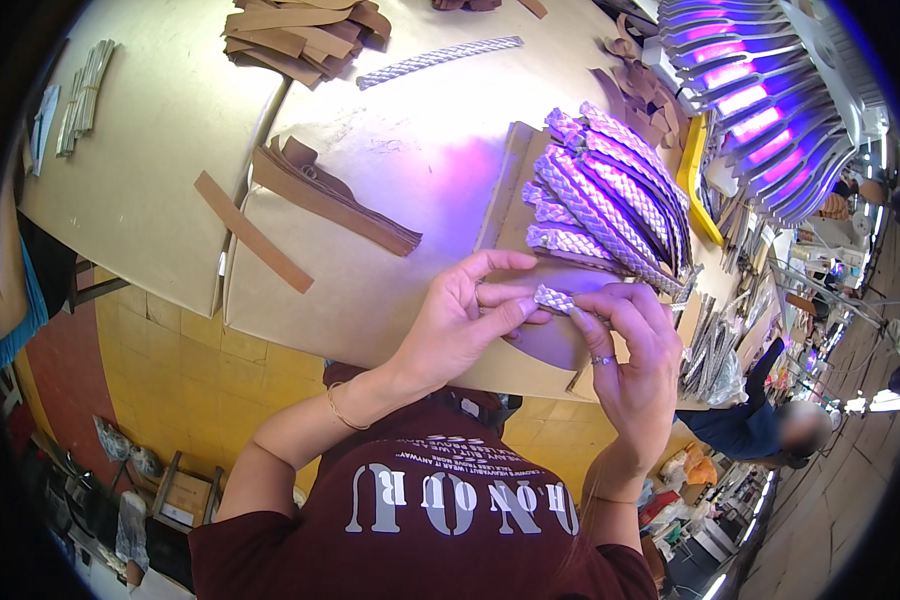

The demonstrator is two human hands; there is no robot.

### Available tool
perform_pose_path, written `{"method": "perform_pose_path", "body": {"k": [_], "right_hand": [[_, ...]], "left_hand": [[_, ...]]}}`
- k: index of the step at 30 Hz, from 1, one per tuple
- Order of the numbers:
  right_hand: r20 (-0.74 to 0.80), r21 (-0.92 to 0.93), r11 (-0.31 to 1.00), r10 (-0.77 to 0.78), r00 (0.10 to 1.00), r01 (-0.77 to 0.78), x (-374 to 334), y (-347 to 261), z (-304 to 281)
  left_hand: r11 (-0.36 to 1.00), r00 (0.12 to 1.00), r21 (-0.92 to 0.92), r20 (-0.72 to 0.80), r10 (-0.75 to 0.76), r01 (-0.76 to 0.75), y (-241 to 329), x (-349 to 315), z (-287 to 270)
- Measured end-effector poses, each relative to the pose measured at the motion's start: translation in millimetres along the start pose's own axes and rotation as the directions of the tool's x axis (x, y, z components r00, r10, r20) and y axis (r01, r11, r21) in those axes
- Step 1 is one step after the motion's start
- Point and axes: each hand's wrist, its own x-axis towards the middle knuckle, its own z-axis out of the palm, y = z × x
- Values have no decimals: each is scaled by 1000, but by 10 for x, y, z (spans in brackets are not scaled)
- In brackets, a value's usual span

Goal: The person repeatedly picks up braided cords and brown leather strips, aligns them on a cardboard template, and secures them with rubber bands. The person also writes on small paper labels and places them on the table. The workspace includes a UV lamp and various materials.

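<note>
- Maroon shirt, closest to the camera: large pale block capitals overlap across the chest, with rows of much smaller print above them.
- Left hand: thumb and fingers nearly together at the left end of a braided strip. Thin bracelet at the wrist.
- Right hand: fingertips pinched on the strip's other side; ring on one finger. Fingers cover part of the strip, so its full length cannot be told.
- Strip sits between both hands, over the near edge of the bench.
- Just beyond: bundle of braided straps, lit purple, partly covering a brown board.
- Slatted pale fixture, glowing purple, blocks the upper right; yellow bar below it.
- Left of the bundle: stacked brown straps, one loose brown strap. Farther off, a brown pile and a lone braid.
- Carton, lower left: white label, too small to read.
- Co-worker in blue, right side.
</note>
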Motion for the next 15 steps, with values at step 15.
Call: {"method": "perform_pose_path", "body": {"k": [15], "right_hand": [[7, -25, 1000, -15, 1000, 15, 14, -5, -1]], "left_hand": [[999, 1000, -34, 17, 15, -14, 16, -32, -11]]}}
